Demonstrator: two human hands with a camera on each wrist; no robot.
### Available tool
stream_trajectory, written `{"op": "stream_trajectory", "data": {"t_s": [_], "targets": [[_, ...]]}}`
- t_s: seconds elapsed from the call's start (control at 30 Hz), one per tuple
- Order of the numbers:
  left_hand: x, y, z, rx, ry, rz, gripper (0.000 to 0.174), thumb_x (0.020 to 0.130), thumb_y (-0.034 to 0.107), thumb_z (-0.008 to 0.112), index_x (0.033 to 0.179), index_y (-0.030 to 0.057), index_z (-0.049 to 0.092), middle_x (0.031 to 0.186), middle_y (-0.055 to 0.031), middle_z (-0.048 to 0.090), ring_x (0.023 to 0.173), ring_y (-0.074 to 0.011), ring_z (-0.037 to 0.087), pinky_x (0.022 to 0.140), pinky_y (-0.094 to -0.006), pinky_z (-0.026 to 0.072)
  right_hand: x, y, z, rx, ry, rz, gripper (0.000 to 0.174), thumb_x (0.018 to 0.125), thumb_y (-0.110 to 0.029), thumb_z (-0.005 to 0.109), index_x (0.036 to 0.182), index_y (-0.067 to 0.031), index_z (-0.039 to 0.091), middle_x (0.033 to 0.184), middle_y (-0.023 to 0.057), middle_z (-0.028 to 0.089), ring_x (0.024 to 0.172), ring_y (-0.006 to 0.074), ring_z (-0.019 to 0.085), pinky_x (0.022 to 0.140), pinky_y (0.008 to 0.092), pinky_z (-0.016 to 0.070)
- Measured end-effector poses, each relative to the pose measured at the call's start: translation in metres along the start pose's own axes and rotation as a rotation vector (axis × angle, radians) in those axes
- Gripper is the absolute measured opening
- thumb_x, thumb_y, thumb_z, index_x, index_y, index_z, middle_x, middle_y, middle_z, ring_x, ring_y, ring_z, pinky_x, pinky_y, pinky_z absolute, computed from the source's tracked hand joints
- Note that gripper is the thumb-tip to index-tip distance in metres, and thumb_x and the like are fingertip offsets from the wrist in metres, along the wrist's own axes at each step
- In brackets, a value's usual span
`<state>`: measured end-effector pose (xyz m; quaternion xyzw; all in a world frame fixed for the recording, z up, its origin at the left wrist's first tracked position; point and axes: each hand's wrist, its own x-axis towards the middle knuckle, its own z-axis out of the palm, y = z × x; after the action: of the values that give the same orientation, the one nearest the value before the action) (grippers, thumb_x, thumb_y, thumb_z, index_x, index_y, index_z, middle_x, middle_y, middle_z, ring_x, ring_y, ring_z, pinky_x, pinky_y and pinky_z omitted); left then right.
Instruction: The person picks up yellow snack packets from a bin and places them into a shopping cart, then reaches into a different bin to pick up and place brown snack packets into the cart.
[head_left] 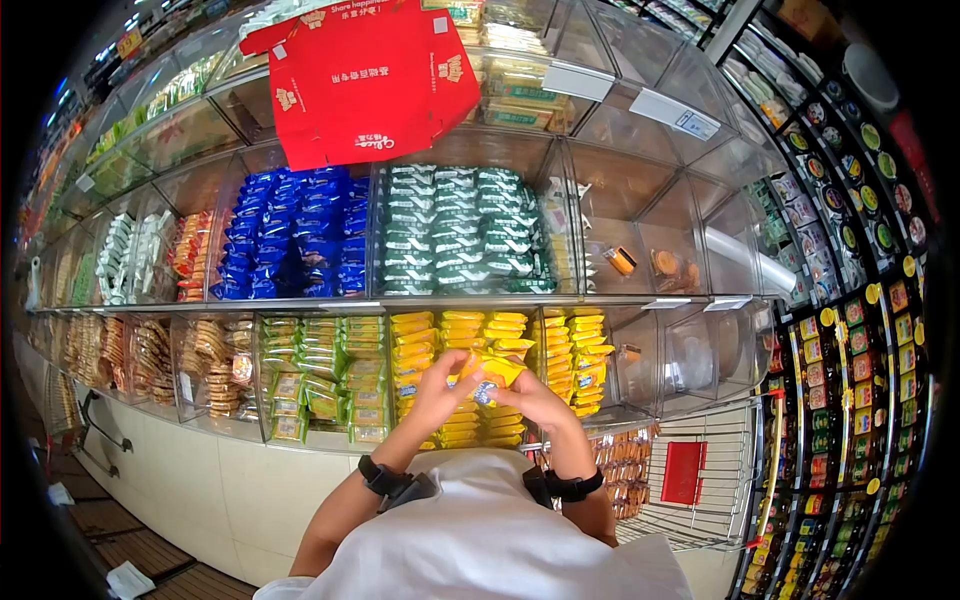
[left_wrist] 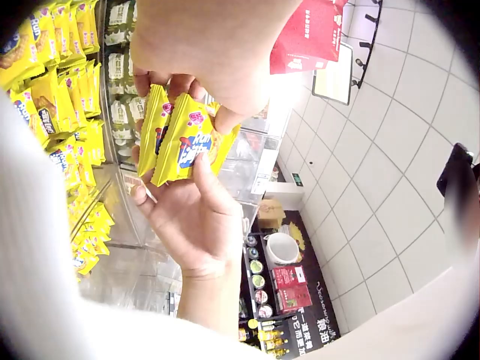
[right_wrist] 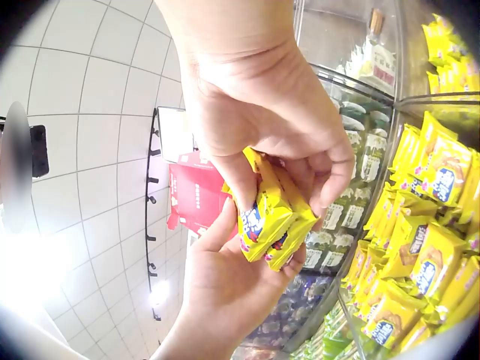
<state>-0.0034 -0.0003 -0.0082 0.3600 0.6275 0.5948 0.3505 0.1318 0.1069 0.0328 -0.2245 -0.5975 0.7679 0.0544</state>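
Two small yellow snack packets lie side by side, held between both hands in front of the chest. My left hand pinches them at one end, thumb along the packet face. From the other side my right hand grips them, its thumb over the printed front. In the right wrist view the packets stand closely together, crimped ends outward. Below and behind the hands, more yellow packets fill clear bins in the lower shelf row.
Blue packets and dark green packets fill the bins above. A red cardboard sign hangs over them. Green-yellow packets sit to the left. A wire shopping cart stands at the right, near a tall rack of jars and packs.
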Motion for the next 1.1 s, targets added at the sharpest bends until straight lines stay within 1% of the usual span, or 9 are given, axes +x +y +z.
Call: {"op": "stream_trajectory", "data": {"t_s": [0.27,0.37,0.47,0.67,0.77,0.87,0.97,1.07,1.1], "targets": [[-0.0008,0.0024,0.0002,-0.018,0.002,-0.011,0.034,0.077,0.021,0.065,0.099,-0.0011,0.052,0.09,-0.0095,0.059,0.086,-0.0147,0.055,0.077,-0.0279,0.0427,-0.0012,-0.0026,0.0005,-0.001,-0.004,0.01,0.041,0.079,-0.007,0.058,0.118,-0.0022,0.045,0.109,0.0034,0.044,0.098,0.0138,0.046,0.084,0.025,0.0371],[-0.0006,0.0029,0.0002,-0.028,0.006,-0.014,0.033,0.077,0.02,0.065,0.099,-0.001,0.052,0.09,-0.009,0.059,0.085,-0.0143,0.055,0.077,-0.0277,0.0427,0.0008,0.0026,-0.0035,-0.03,-0.027,0.016,0.05,0.08,-0.007,0.058,0.124,-0.0021,0.035,0.112,0.0027,0.049,0.101,0.01,0.047,0.086,0.0243,0.0382],[-0.0013,0.0042,-0.0001,-0.032,0.004,-0.006,0.033,0.077,0.02,0.065,0.099,-0.001,0.052,0.089,-0.0088,0.058,0.085,-0.0142,0.055,0.077,-0.0276,0.0428,-0.0003,0.003,-0.0014,0.006,-0.008,-0.004,0.041,0.079,-0.008,0.058,0.118,-0.0025,0.045,0.11,0.0035,0.044,0.097,0.0136,0.046,0.084,0.0248,0.0374],[-0.0019,0.0032,0.0,-0.066,0.009,0.005,0.033,0.076,0.02,0.066,0.098,-0.001,0.052,0.088,-0.0083,0.059,0.083,-0.014,0.055,0.076,-0.0274,0.043,-0.0007,0.0026,-0.0015,-0.004,-0.015,-0.024,0.039,0.079,-0.008,0.057,0.117,-0.0023,0.046,0.109,0.0045,0.044,0.098,0.0143,0.046,0.084,0.0251,0.0375],[-0.0019,0.0005,-0.0001,-0.056,0.015,0.008,0.033,0.076,0.02,0.066,0.098,-0.0014,0.053,0.087,-0.0084,0.059,0.083,-0.0138,0.055,0.076,-0.0272,0.0431,-0.0014,-0.0008,-0.0006,-0.024,-0.005,-0.027,0.039,0.079,-0.008,0.057,0.116,-0.0022,0.047,0.105,0.0042,0.045,0.096,0.0145,0.046,0.083,0.0252,0.0378],[-0.0017,0.0002,-0.0002,-0.056,0.025,0.026,0.034,0.076,0.02,0.066,0.098,-0.0021,0.053,0.087,-0.0085,0.059,0.083,-0.0135,0.055,0.075,-0.0271,0.0433,0.0011,0.006,-0.0073,-0.085,-0.056,-0.017,0.046,0.081,-0.006,0.057,0.122,-0.0028,0.037,0.111,0.0014,0.047,0.1,0.0093,0.046,0.084,0.0234,0.038],[-0.0014,0.0005,-0.0001,-0.055,0.025,0.031,0.035,0.075,0.02,0.067,0.098,-0.0025,0.053,0.087,-0.0085,0.059,0.082,-0.0133,0.055,0.075,-0.027,0.0434,0.0009,0.0049,-0.0075,-0.089,-0.051,-0.004,0.044,0.081,-0.007,0.057,0.121,-0.0024,0.039,0.111,0.001,0.047,0.1,0.0093,0.046,0.085,0.0236,0.0377],[-0.0015,0.0027,0.0008,-0.071,0.031,0.031,0.035,0.075,0.02,0.066,0.098,-0.0026,0.053,0.087,-0.0085,0.059,0.082,-0.0133,0.055,0.075,-0.027,0.0435,0.001,0.0043,-0.0046,-0.069,-0.008,-0.045,0.036,0.079,-0.009,0.058,0.111,-0.0011,0.045,0.101,0.0037,0.045,0.092,0.0121,0.045,0.08,0.0247,0.0386],[-0.0012,0.0026,0.0008,-0.068,0.031,0.034,0.035,0.075,0.02,0.067,0.098,-0.0026,0.053,0.087,-0.0085,0.059,0.081,-0.0134,0.055,0.075,-0.027,0.0435,0.0008,0.0038,-0.0045,-0.073,-0.006,-0.049,0.036,0.079,-0.009,0.058,0.111,-0.0011,0.045,0.101,0.0038,0.045,0.092,0.0121,0.045,0.08,0.0247,0.0386]]}}
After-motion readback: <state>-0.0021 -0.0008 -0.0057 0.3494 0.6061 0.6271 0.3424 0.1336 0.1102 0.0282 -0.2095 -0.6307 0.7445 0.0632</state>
